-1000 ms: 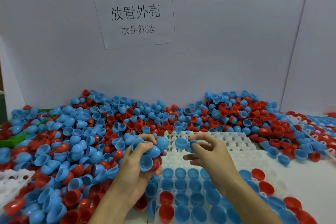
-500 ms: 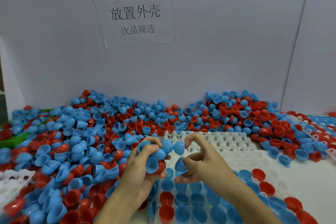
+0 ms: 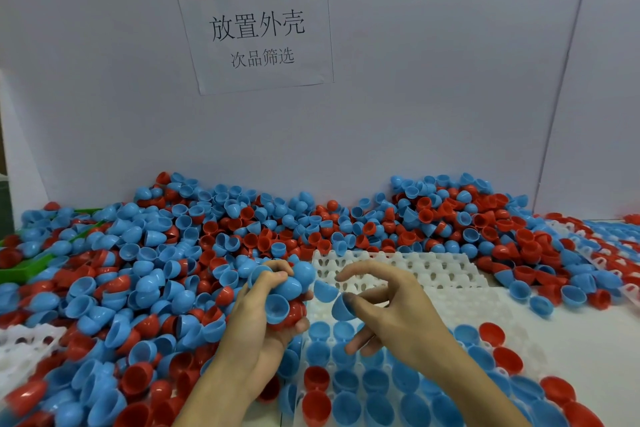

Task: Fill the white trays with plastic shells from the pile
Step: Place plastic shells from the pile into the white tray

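A big pile of blue and red plastic half-shells [image 3: 194, 253] covers the table's left and back. The white tray [image 3: 433, 274] lies in front of me, its near rows holding blue and red shells, its far rows bare. My left hand [image 3: 266, 315] grips a handful of shells [image 3: 287, 291], mostly blue with some red below, at the tray's left edge. Just to its right, my right hand [image 3: 391, 315] hovers over the tray and pinches one blue shell [image 3: 341, 307] between thumb and a finger, with the index finger stretched out above. Another blue shell [image 3: 323, 289] sits between the two hands.
A grey wall with a paper sign [image 3: 256, 31] stands behind the pile. A green bin [image 3: 24, 267] peeks out at far left. Another white tray [image 3: 20, 347] lies at lower left. Filled trays [image 3: 609, 246] run along the right edge.
My right hand has dropped lower and a little to the right with a blue shell in its pinch. Its index finger has lifted off. The left hand keeps its handful almost still.
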A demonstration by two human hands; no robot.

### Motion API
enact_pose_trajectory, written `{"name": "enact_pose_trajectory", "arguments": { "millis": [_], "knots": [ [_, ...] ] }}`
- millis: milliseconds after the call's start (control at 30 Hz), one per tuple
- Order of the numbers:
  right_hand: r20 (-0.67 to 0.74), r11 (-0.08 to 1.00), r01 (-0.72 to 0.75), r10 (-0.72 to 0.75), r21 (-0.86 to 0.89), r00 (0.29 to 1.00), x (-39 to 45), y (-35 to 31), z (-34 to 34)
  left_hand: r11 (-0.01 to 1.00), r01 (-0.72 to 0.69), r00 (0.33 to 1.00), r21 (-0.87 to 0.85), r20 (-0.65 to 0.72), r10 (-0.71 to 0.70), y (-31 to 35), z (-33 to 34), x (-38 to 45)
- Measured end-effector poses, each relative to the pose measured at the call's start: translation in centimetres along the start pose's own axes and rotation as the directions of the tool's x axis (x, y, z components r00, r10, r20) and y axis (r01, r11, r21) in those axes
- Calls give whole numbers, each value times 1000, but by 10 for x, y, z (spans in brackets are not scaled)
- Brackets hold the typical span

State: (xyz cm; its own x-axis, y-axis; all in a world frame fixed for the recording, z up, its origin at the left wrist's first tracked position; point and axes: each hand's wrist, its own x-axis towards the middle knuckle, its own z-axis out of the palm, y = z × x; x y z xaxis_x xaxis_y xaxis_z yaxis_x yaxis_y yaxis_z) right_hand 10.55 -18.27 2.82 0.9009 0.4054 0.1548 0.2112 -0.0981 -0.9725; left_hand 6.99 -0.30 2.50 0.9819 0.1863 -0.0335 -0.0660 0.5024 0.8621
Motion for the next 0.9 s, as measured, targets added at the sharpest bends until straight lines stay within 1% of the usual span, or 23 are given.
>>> {"name": "enact_pose_trajectory", "arguments": {
  "millis": [133,267,400,467,533,600,700,833,900],
  "knots": [
    [-45,1000,14,-14,-9,999,1,2,3,1000,15,999,4,-39,-15,-1,2,-1],
    [-58,1000,-12,11,-16,998,1,1,2,1000,22,998,2,-51,-22,-1,4,-1],
    [-44,998,-51,49,-34,998,0,0,-1,1000,23,998,4,-59,-23,0,4,-2],
    [-28,997,-51,50,-52,998,1,0,-3,1000,23,998,3,-58,-22,0,3,-1],
    [-40,996,-39,36,-83,999,1,1,-5,1000,22,998,-2,-58,-22,-1,3,-1],
    [-75,991,-14,4,-136,997,2,1,-7,1000,25,998,-6,-64,-25,-1,2,-1],
    [-123,963,20,-54,-269,991,3,-2,-18,999,33,998,-21,-58,-34,-1,1,0],
    [-152,881,22,-106,-472,983,8,-14,-61,999,34,998,-27,-48,-35,-1,0,2],
    [-133,826,7,-99,-564,986,10,-20,-87,999,31,999,-22,-34,-32,-1,0,2]
  ]
}}
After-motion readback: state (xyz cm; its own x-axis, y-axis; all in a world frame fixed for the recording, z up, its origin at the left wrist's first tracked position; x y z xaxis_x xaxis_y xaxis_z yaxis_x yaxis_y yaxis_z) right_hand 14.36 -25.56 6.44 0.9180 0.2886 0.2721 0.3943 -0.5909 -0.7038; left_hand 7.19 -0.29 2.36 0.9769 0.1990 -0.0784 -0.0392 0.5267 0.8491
